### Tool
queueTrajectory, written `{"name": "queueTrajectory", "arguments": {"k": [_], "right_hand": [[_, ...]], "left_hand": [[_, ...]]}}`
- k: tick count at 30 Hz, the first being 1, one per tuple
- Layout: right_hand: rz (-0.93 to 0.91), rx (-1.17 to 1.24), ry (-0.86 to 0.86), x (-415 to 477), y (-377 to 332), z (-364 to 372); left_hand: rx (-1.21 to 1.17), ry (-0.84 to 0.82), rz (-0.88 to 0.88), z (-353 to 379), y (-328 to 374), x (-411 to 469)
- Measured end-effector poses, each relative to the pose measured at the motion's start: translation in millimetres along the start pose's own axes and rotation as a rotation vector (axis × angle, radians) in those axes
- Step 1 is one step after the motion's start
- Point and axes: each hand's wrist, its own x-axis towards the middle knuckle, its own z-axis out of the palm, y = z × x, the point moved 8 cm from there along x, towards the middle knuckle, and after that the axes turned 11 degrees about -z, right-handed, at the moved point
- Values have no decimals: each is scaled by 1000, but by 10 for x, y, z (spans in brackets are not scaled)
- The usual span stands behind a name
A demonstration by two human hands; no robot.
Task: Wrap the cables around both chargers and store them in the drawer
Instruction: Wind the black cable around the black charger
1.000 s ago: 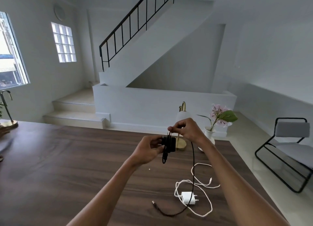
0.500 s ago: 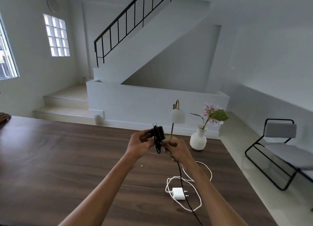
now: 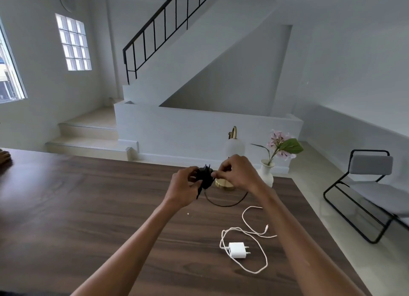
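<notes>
A: Head view, what differs from half a second back?

B: Right hand [image 3: 238, 172] has come up from below the black charger [image 3: 204, 177] to level with it, at its right. Black cable [image 3: 228, 201] no longer runs straight down off the near desk edge; it now sags in a short loop under both hands, above the desk [image 3: 88, 218]. White stuff hasn't moved.

A: Hands?

B: Left hand [image 3: 183, 186] curled closed around the black charger's left side. Right fingers pinched shut on the cable right at the charger.

A: Orientation?

B: Black charger is held up in the air over the desk's far edge, prongs pointing up, long axis roughly vertical, some wraps already on it. A short cable tail hangs down beside the left hand.

A: The other one?

B: White charger [image 3: 238, 250] lies flat near the right desk edge, prongs pointing right, long axis left-right. White cable [image 3: 254, 231] loose, looping around it, unwrapped.

A: Background?

B: Lamp [image 3: 232, 147] and vase [image 3: 266, 175] at the far right corner, just behind the hands.
</notes>
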Motion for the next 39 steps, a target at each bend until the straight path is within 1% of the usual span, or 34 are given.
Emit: {"name": "queueTrajectory", "arguments": {"k": [3, 7, 10, 14, 22, 24, 27, 30, 32, 34, 37, 39], "right_hand": [[-45, 8, -9, 129, -33, -72], [-57, 48, 11, 309, -5, -222], [-62, 136, 23, 377, 44, -268], [-14, 302, 70, 389, 202, -167], [9, 352, 23, 401, 331, 73], [16, 369, 40, 414, 357, 93], [64, 421, 68, 373, 397, 130], [165, 575, 97, 254, 498, 314], [247, 636, 111, 160, 575, 478], [286, 609, 93, 79, 602, 620], [224, 570, 56, -40, 513, 766], [178, 508, 19, -115, 449, 832]], "left_hand": [[55, -70, 46, 62, 54, 13], [72, -133, 71, 91, 43, -14], [10, -228, 83, 122, 52, -28], [-172, -365, 60, 155, 111, -46], [-186, -448, 5, 259, 0, -37], [-227, -459, -4, 253, 15, -20], [-358, -456, -23, 196, 31, 23], [-462, -443, -54, 172, 16, 67], [-525, -387, -92, 161, -17, 111], [-609, -314, -147, 137, -62, 169], [-709, -203, -221, 74, -141, 281], [-635, -118, -237, 35, -195, 338]]}}
